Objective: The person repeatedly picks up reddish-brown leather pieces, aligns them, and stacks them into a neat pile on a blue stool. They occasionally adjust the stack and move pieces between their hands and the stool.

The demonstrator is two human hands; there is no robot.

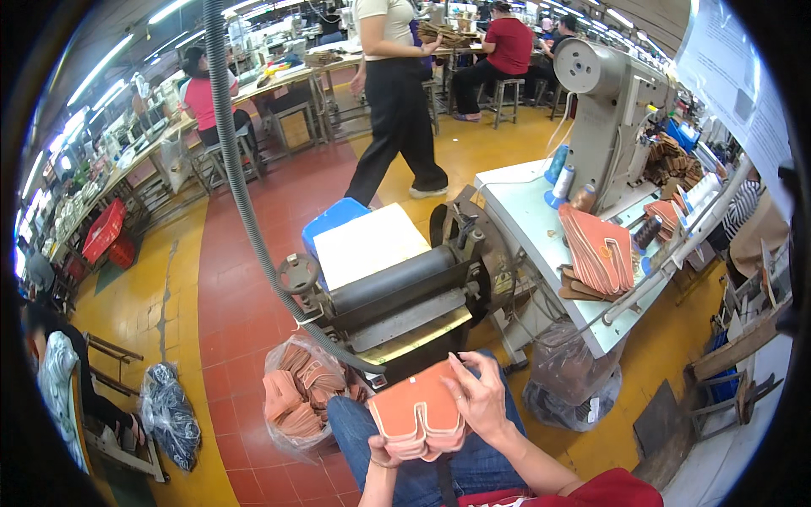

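Observation:
A stack of orange, leather-like cut pieces [404, 407] with pale edges and a U-shaped notch is held above my lap. My left hand [384, 454] grips its lower left corner, the thumb lying over the edge. At the upper right side, my right hand [480, 395] has its fingers closed on the stack's corner, thumb and index finger near the top edge. Just beyond my knees stands a roller machine [393, 283] with a dark cylinder and a handwheel. Left of my knee, a clear plastic bag [300, 393] holds many similar orange pieces.
At the right, a sewing machine [604, 118] stands on a white table [524, 190] with thread cones and another orange stack [596, 253]. A grey hose [245, 177] hangs down to the roller machine. A person [395, 93] walks past beyond it. Dark-filled plastic bags [169, 414] lie on the floor.

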